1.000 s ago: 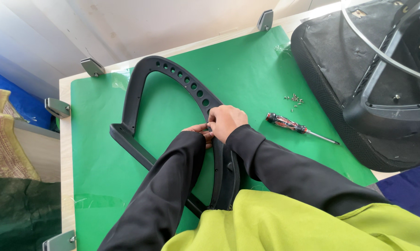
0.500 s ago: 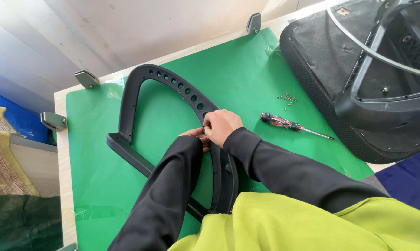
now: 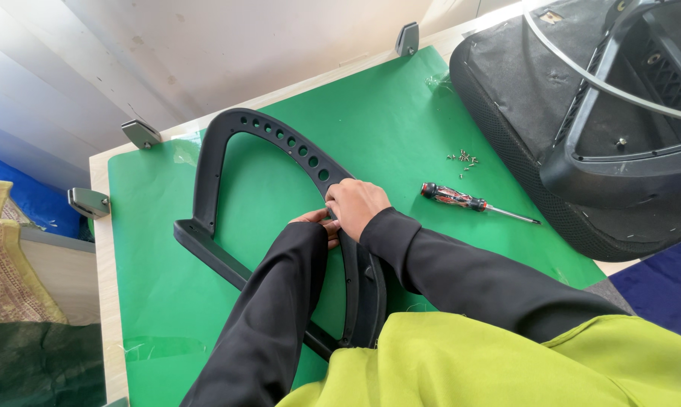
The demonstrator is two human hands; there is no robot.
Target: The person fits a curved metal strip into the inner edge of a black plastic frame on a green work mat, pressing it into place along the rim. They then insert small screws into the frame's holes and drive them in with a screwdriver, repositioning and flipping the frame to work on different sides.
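Both hands [image 3: 352, 211] curled on blk frame [image 3: 227, 151]

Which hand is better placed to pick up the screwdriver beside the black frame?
Probably the right hand: it rests on the black frame on the screwdriver's side. The left hand lies farther away, behind it.
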